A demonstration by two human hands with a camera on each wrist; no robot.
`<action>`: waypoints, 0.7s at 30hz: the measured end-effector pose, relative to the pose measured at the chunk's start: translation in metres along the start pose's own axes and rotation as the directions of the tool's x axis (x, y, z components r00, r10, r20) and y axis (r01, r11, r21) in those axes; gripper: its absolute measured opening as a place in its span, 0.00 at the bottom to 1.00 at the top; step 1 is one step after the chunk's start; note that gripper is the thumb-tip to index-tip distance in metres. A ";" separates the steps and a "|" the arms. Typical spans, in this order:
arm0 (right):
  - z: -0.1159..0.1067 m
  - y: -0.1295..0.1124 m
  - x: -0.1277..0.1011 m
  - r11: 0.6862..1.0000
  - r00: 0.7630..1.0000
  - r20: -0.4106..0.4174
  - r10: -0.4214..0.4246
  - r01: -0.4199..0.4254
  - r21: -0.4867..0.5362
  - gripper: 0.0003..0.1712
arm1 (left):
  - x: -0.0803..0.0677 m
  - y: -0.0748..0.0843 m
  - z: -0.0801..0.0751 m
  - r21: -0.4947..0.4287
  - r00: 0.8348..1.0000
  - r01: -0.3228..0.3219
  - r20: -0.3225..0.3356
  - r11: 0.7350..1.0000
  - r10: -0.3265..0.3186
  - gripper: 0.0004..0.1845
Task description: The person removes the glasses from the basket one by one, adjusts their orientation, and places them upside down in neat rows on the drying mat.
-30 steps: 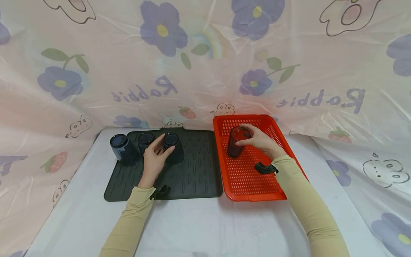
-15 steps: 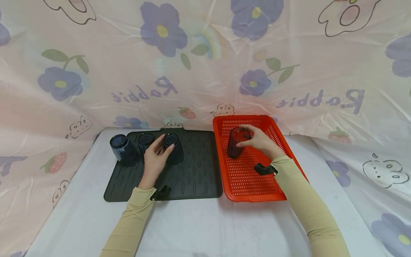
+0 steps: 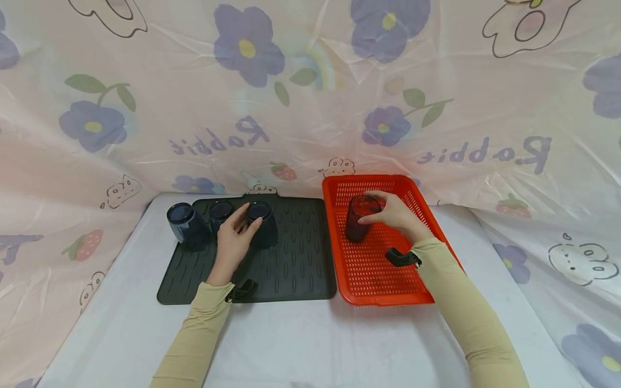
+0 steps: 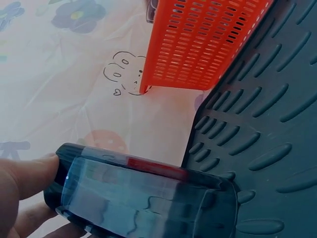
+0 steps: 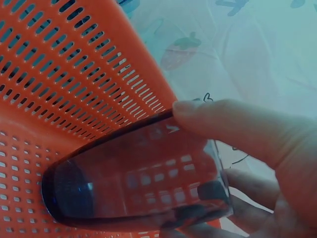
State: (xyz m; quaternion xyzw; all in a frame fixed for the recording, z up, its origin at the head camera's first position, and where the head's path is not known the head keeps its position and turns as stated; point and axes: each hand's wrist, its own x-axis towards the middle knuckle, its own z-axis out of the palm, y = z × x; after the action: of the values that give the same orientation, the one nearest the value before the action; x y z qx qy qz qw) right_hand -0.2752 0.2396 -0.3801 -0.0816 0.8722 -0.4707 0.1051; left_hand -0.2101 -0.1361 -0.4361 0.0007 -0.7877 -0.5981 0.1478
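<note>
A dark blue drinking glass [image 3: 266, 233] stands upside down on the black drying mat [image 3: 301, 258]. My left hand [image 3: 232, 243] grips it near its upturned base, thumb on one side and fingers on the other, as the left wrist view shows. Two more upside-down glasses stand to the left, one [image 3: 186, 229] at the mat's left edge and one [image 3: 220, 213] partly behind my left hand. Inside the red basket [image 3: 342, 269], my right hand [image 3: 397, 216] holds another dark glass [image 5: 129, 183] by its rim, mouth up. The glass's lower end is over the basket's floor; contact is unclear.
The basket's perforated walls rise around the right-hand glass, and its left rim runs beside the mat. A white table [image 3: 301, 345] lies under both. Behind hangs a printed curtain [image 3: 310, 108] that comes down to the table's back edge.
My right hand and its glass have shifted very slightly right and toward me inside the basket. My left hand stays in place on its glass.
</note>
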 end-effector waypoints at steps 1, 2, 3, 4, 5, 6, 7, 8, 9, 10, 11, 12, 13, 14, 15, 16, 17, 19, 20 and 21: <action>0.000 0.000 -0.001 1.000 1.000 0.002 0.002 -0.002 -0.005 0.46 | 0.000 0.000 -0.001 0.002 1.000 0.000 0.004 1.000 0.000 0.30; 0.000 -0.001 -0.002 1.000 1.000 0.005 0.005 -0.005 -0.008 0.46 | 0.000 0.001 -0.001 0.003 1.000 0.002 0.006 1.000 -0.002 0.30; 0.000 -0.001 -0.003 1.000 1.000 0.008 0.006 -0.006 -0.014 0.46 | 0.000 0.001 -0.001 0.007 1.000 0.003 0.007 1.000 -0.003 0.30; 0.000 -0.002 -0.004 1.000 1.000 0.009 0.007 -0.007 -0.019 0.46 | 0.000 0.001 -0.002 0.009 1.000 0.005 0.009 1.000 -0.005 0.30; 0.000 -0.002 -0.005 1.000 1.000 0.010 0.010 -0.010 -0.018 0.46 | 0.000 0.001 -0.002 0.008 1.000 0.007 0.013 1.000 -0.007 0.30; 0.000 -0.003 -0.006 1.000 1.000 0.009 0.010 -0.010 -0.023 0.46 | 0.000 0.001 -0.002 0.010 1.000 0.009 0.016 1.000 -0.009 0.30; 0.000 -0.003 -0.007 1.000 1.000 0.010 0.010 -0.009 -0.029 0.46 | 0.000 0.001 -0.003 0.008 1.000 0.012 0.014 1.000 -0.012 0.30; -0.001 -0.003 -0.008 0.999 1.000 0.007 0.011 -0.011 -0.035 0.46 | 0.000 0.001 -0.003 0.008 1.000 0.015 0.012 1.000 -0.015 0.30; -0.001 -0.003 -0.009 0.999 1.000 0.006 0.008 -0.008 -0.042 0.47 | 0.000 0.001 -0.003 0.007 1.000 0.017 0.012 1.000 -0.017 0.30; -0.001 -0.003 -0.010 0.999 1.000 0.005 0.006 -0.006 -0.047 0.47 | 0.000 0.001 -0.003 0.005 1.000 0.019 0.012 1.000 -0.019 0.30; -0.001 -0.002 -0.011 0.999 1.000 0.007 0.002 -0.002 -0.050 0.47 | 0.000 0.001 -0.003 0.006 1.000 0.021 0.010 1.000 -0.021 0.30; -0.002 -0.002 -0.012 0.998 1.000 0.006 -0.002 0.002 -0.055 0.47 | 0.000 0.002 -0.004 0.007 1.000 0.023 0.007 1.000 -0.023 0.29; -0.002 -0.002 -0.013 0.998 1.000 0.006 -0.005 0.006 -0.057 0.47 | 0.000 0.002 -0.004 0.007 1.000 0.025 0.004 1.000 -0.025 0.29; -0.002 -0.001 -0.014 0.998 1.000 0.005 -0.008 0.009 -0.059 0.47 | 0.000 0.002 -0.004 0.009 1.000 0.029 0.003 1.000 -0.029 0.29; -0.003 -0.001 -0.015 0.998 1.000 0.003 -0.013 0.013 -0.060 0.47 | 0.000 0.002 -0.004 0.009 0.999 0.032 0.002 0.999 -0.032 0.29; -0.003 -0.001 -0.015 0.998 1.000 0.002 -0.018 0.018 -0.058 0.47 | 0.000 0.002 -0.004 0.009 0.999 0.034 0.001 0.999 -0.034 0.29; -0.003 -0.001 -0.016 0.998 1.000 -0.001 -0.020 0.020 -0.059 0.48 | 0.000 0.002 -0.004 0.009 0.999 0.034 0.000 0.999 -0.034 0.29; -0.003 -0.001 -0.019 0.998 1.000 -0.011 -0.022 0.021 -0.064 0.48 | 0.000 0.003 -0.004 0.009 0.999 0.035 -0.004 0.999 -0.035 0.30; -0.003 -0.002 -0.020 0.998 1.000 -0.015 -0.020 0.019 -0.061 0.48 | 0.000 0.003 -0.005 0.009 0.999 0.034 -0.008 0.999 -0.034 0.30; -0.004 -0.003 -0.022 0.998 1.000 -0.020 -0.017 0.015 -0.056 0.49 | 0.000 0.003 -0.005 0.010 0.999 0.033 -0.013 0.999 -0.033 0.29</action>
State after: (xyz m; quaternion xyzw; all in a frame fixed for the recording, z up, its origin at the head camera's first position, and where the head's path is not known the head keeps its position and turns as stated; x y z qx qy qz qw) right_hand -0.2553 0.2464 -0.3737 -0.0866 0.8854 -0.4478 0.0901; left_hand -0.2089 -0.1397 -0.4325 0.0181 -0.7897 -0.5963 0.1430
